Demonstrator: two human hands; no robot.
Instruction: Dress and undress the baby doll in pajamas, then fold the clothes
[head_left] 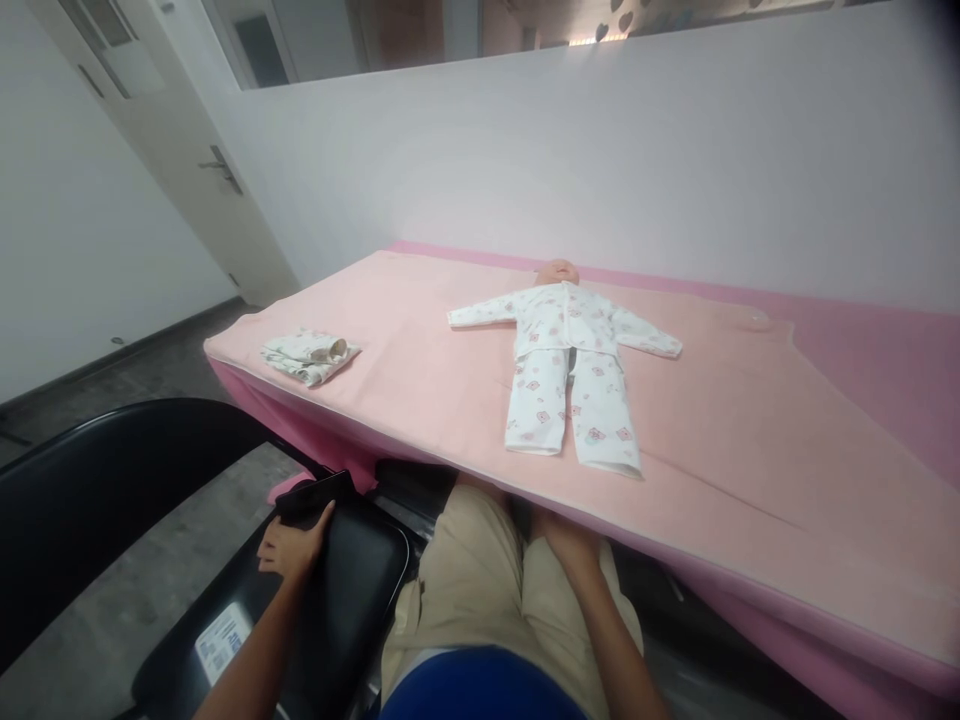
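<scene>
Front edge of the pink cloth-covered table [750, 450] sits right over your knees; open floor to the left. Your left hand [289, 548] rests on the black padded chair seat [360, 590], fingertips touching the near end of 1 flat black item [315, 495]; can't tell if gripped. Right hand [574, 545] is on your thigh, fingers hidden under the table edge. Tabletop: 1 doll in white printed pyjamas [570, 370] and 1 folded white garment [309, 357], well apart.

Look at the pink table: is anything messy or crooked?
Nothing stands out. The doll lies straight on its back in neat pyjamas, sleeves spread, and the folded clothes sit tidy near the left corner of the pink table cover.
</scene>
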